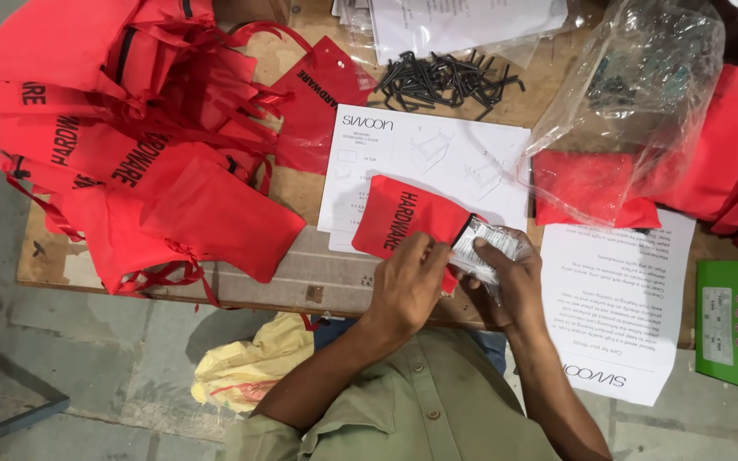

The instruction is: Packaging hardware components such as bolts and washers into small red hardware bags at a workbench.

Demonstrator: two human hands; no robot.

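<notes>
Head view: the left grip (407, 286) is closed on the mouth of a red pouch (403, 218). The right grip (514, 282) is clamped around a small clear packet (484, 248) at that mouth.

Pouch (399, 220) lay on instruction sheet (437, 162) at desk (301, 273) middle; I held its mouth with left hand (403, 286). Right hand (514, 286) just right of it, small packet (484, 248) in fingers, touching pouch opening. Pile of pouches (130, 145) far left. Heap of hex keys (446, 81) behind sheet. Plastic bag (634, 94) right of sheet. Second sheet (617, 299) right of hands. Box (736, 324) at right edge.
</notes>
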